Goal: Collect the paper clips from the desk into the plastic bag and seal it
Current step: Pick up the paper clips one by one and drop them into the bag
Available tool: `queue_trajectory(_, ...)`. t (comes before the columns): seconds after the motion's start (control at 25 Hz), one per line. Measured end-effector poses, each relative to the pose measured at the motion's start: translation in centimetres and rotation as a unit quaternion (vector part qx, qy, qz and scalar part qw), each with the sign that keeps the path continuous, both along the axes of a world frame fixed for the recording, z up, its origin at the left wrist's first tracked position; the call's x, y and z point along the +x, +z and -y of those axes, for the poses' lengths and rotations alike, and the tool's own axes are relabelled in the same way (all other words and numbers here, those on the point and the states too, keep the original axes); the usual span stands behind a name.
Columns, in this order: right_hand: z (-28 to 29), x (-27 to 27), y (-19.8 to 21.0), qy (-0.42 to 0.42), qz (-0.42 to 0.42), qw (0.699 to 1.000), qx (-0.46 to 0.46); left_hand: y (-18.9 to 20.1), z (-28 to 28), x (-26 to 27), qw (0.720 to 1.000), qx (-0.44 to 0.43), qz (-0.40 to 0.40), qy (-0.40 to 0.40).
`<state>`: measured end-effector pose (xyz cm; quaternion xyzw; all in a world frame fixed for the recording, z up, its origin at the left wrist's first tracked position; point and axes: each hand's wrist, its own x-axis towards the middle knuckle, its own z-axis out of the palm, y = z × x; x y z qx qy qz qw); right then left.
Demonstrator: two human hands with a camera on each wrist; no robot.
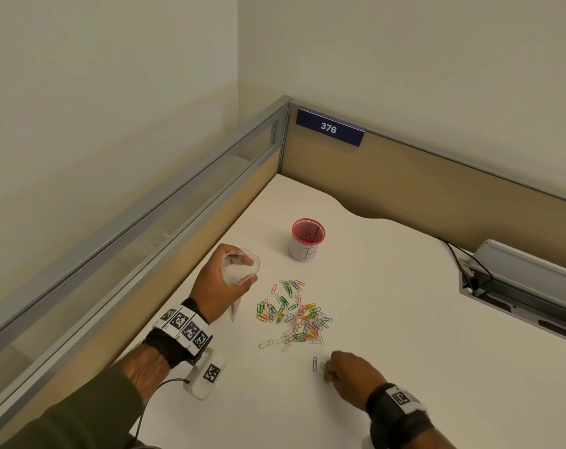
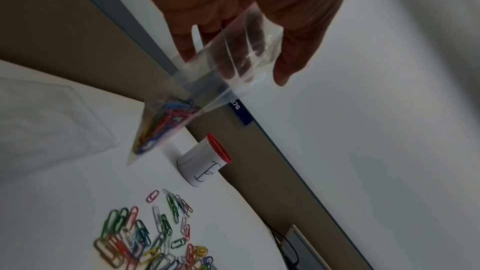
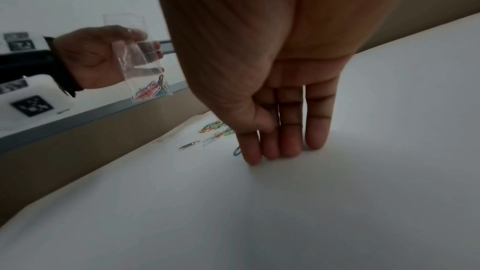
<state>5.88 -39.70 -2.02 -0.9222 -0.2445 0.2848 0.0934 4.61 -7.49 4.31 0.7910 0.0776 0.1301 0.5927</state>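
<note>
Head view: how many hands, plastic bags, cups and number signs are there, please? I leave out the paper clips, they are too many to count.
Hands: 2 (left hand, right hand)
Clear plastic bag: 1
Red mesh cup with white paper label: 1
Blue number sign: 1
Total: 5

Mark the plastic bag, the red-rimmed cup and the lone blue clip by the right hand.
plastic bag [image 1: 239,270], head view, open mouth.
red-rimmed cup [image 1: 302,251], head view, white side.
blue clip [image 1: 314,364], head view, middle.
</note>
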Motion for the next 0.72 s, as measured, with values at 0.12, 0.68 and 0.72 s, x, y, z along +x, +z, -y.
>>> queue_trajectory(0.12,-1.4,0.7,-0.9,-0.007,0.035,0.998,0.047,-0.2,0.3,-0.4,1.0,-0.001,-0.003,-0.001)
queue_trajectory(0.68,-3.9,3.4,-0.6,-0.091,0.076,0.988,0.102,-0.1,-0.7,-0.2,1.0,0.006,-0.01,-0.013)
queue_trajectory(0.72,-3.9,4.4,-0.3,-0.112,0.09,0.985,0.094,-0.1,-0.7,-0.1,1.0,0.005,-0.01,-0.015)
